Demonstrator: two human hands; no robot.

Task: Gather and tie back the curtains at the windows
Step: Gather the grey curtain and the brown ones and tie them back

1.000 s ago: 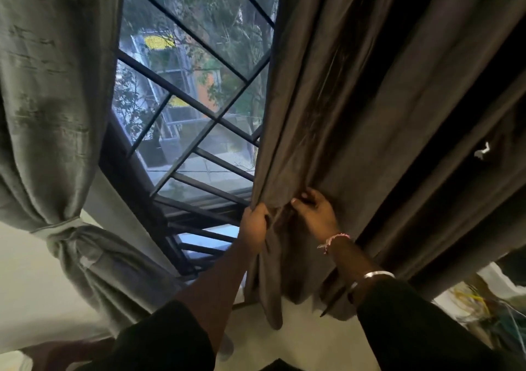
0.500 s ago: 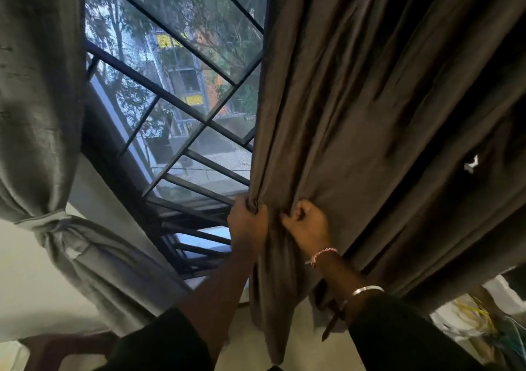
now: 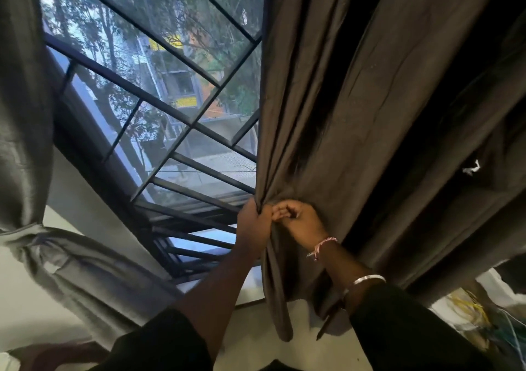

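The dark curtain (image 3: 370, 114) hangs right of the barred window (image 3: 176, 108), its inner edge bunched at the sill. The grey curtain (image 3: 25, 114) at left is already tied. Both grips are curled tight on the dark folds: left hand (image 3: 253, 222), right hand (image 3: 301, 222), touching. Best to gather more pleats rightward, where open room lies, before tying.

Left hand (image 3: 254, 226) and right hand (image 3: 301, 224) clenched, touching.

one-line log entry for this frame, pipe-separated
stage: gathering | left hand: grips brown curtain edge | right hand: grips bunched folds | grey curtain: already tied | brown curtain: not yet tied
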